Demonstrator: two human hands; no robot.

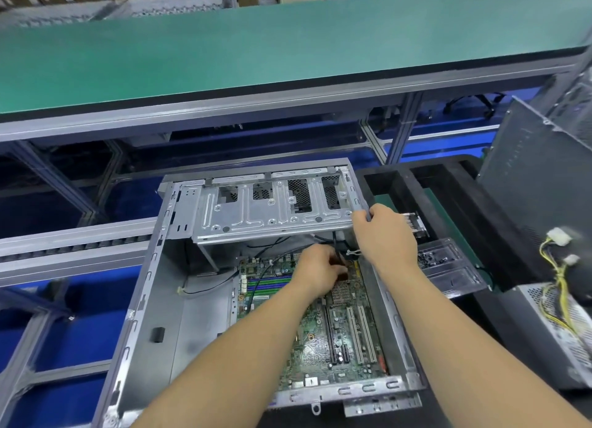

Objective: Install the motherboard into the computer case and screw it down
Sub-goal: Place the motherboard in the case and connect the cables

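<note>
While the motherboard (339,338) lies flat inside the open computer case (166,299), at its right side, your left hand (315,269) sits over the board's far edge, fingers curled on something small among the black cables (275,245); can't tell what. Your right hand (381,235) grips the right corner of the drive cage (272,210). Clear screw tray (448,264) just right of the case. Power supply (557,328) with yellow wires at far right.

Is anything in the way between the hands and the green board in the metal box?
Nothing blocks them. The left hand is already down on the motherboard, fingers curled among the black cables crossing its far end. The right hand grips the drive cage, which overhangs that far end inside the case.
</note>
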